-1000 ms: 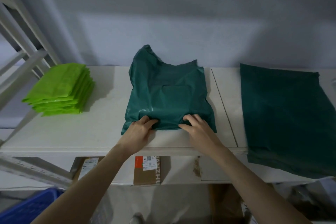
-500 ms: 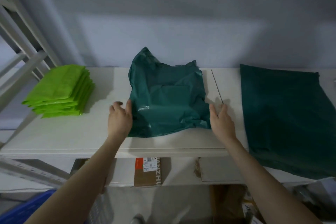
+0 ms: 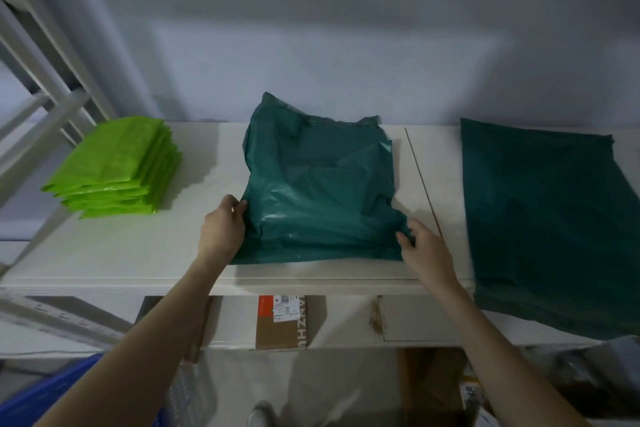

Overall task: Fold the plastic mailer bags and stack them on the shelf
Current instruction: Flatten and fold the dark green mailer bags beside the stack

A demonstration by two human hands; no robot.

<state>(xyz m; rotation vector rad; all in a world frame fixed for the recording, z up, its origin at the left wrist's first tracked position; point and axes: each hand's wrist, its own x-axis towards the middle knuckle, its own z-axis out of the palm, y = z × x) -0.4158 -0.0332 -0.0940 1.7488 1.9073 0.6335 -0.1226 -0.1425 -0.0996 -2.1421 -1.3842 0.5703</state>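
dim room w/ plain grey-blue wall (image 3: 311,28) behind. white metal rack frame (image 3: 41,87) at left edge. cardboard box (image 3: 281,322) on lower level, blue crate (image 3: 52,395) at bottom-left corner.

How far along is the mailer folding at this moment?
Done: a pile of folded lime green mailers sits at the left of the shelf. In hand: the left hand and right hand grip the side edges of a partly folded dark green mailer at the centre. Left: an unfolded dark green pile lies flat on the right.
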